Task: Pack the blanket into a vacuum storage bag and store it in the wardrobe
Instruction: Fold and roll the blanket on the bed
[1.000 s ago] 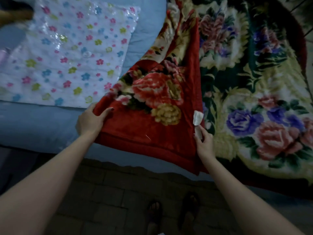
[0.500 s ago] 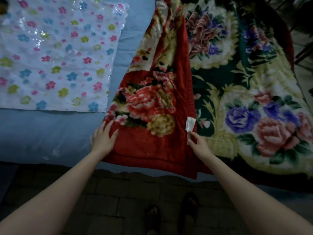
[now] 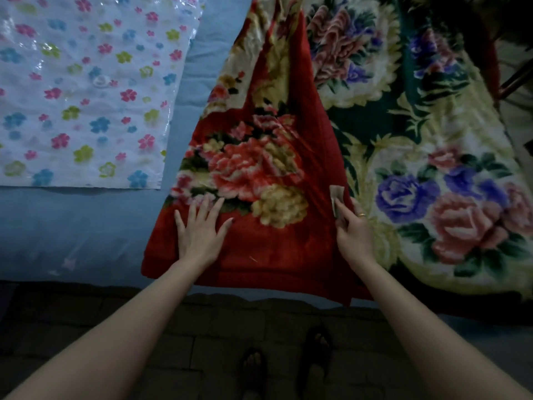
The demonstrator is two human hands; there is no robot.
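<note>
A thick floral blanket lies spread over the bed, green and cream with roses on top. Its left part is folded over and shows a red side with a big flower. My left hand lies flat with spread fingers on the red fold near its lower left corner. My right hand pinches the fold's right edge beside a small white label. A vacuum storage bag, clear plastic with small coloured flowers, lies flat on the bed to the left.
The blue bed sheet shows between the bag and the blanket and along the near edge. Below the bed is a dark tiled floor, where my feet in sandals stand. A dark chair leg shows at the far right.
My left hand let go of the red fold's corner and now lies flat on it. The fold has come down onto the bed. My right hand stays at the label.
</note>
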